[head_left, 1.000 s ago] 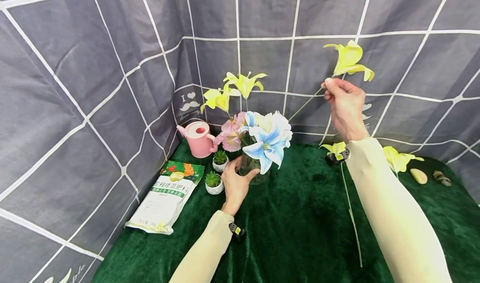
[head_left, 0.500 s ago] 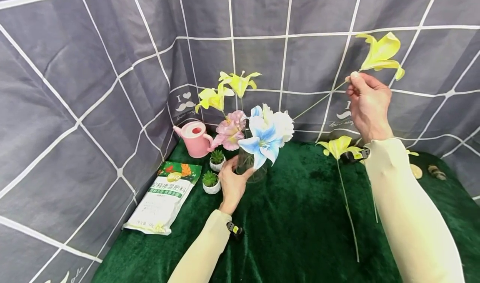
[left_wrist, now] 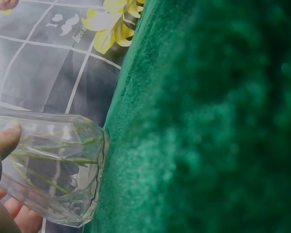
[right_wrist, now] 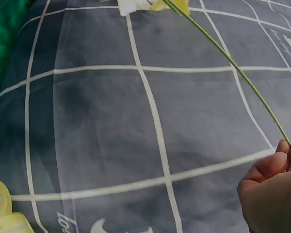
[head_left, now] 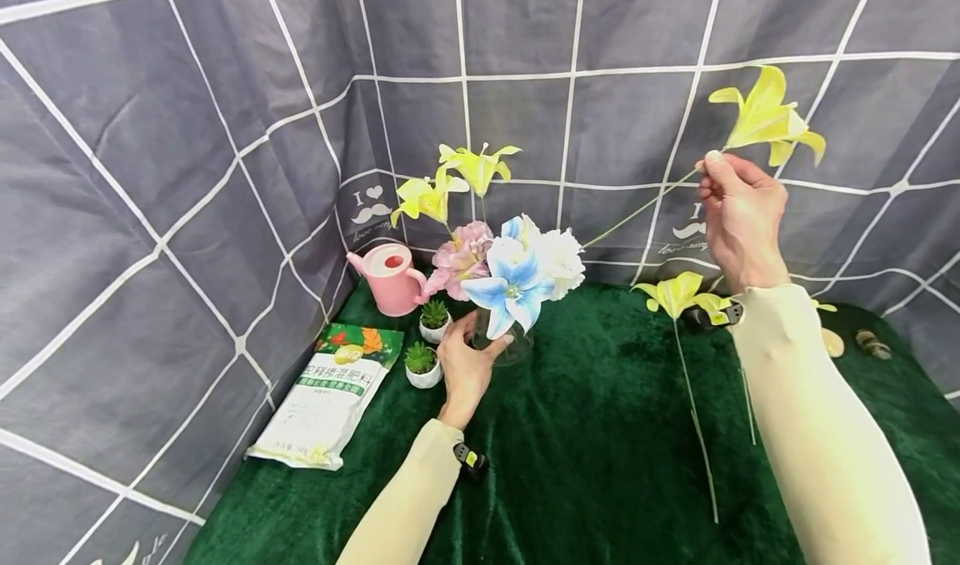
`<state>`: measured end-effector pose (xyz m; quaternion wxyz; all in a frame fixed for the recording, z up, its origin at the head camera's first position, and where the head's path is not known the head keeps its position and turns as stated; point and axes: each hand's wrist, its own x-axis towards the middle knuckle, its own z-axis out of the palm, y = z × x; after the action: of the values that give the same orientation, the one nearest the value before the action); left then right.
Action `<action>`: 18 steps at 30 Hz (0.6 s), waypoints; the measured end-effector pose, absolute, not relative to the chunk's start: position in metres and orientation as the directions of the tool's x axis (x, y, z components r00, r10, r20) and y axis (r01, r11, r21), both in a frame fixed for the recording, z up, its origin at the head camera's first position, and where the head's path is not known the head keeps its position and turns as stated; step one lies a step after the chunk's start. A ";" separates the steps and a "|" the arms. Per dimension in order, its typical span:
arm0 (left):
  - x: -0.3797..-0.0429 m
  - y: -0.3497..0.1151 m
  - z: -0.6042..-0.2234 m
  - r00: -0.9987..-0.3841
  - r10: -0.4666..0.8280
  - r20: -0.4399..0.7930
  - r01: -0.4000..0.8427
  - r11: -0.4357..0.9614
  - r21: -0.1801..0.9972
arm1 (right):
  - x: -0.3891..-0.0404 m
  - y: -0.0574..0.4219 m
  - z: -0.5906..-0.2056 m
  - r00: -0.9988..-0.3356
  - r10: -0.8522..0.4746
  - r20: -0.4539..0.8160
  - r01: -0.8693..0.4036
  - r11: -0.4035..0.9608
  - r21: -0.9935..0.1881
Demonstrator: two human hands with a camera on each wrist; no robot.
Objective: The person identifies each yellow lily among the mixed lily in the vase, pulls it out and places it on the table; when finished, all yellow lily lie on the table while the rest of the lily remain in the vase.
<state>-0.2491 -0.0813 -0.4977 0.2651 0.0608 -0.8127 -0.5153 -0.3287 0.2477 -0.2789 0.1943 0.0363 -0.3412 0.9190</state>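
Observation:
My left hand (head_left: 467,369) grips the clear glass vase (left_wrist: 63,170) low on its side, thumb and fingers round the faceted wall. Several green stems show through the glass in the left wrist view. Above the vase's mouth stand a blue-and-white lily (head_left: 512,290), white blooms (head_left: 564,263), pink flowers (head_left: 459,261) and two yellow lilies (head_left: 480,169). Raised at the right, my right hand (head_left: 742,223) pinches a yellow lily (head_left: 768,119) just below its bloom. Its long stem (right_wrist: 237,68) slants down leftward, the lower end hidden behind the white blooms.
Yellow lilies (head_left: 677,292) lie on the green cloth (head_left: 600,457) at the right, near a pale stone (head_left: 832,342) and a striped stone (head_left: 873,345). Left of the vase are two potted succulents (head_left: 423,365), a pink watering can (head_left: 392,279) and a fertilizer bag (head_left: 330,398).
My right hand has moved rightward with the yellow lily, whose bloom has turned a little. The blue lily has shifted left and down. My left hand keeps its grip on the vase.

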 end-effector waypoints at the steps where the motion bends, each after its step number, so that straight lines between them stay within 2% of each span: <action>1: -0.249 -0.081 -0.498 -0.852 -0.371 0.370 0.178 0.459 0.870 | -0.327 0.252 -0.278 -0.921 0.337 0.197 -0.385 -0.699 -0.603; 12: -0.248 -0.081 -0.498 -0.858 -0.363 0.363 0.178 0.453 0.874 | -0.300 0.297 -0.271 -0.903 0.369 0.219 -0.429 -0.758 -0.491; 18: -0.247 -0.082 -0.497 -0.859 -0.359 0.366 0.183 0.452 0.873 | -0.279 0.312 -0.273 -0.899 0.363 0.244 -0.437 -0.731 -0.524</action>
<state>-0.2473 -0.0818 -0.4969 0.2603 0.0542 -0.8113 -0.5207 -0.2792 0.3115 -0.2735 0.2154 0.0623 -0.2970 0.9282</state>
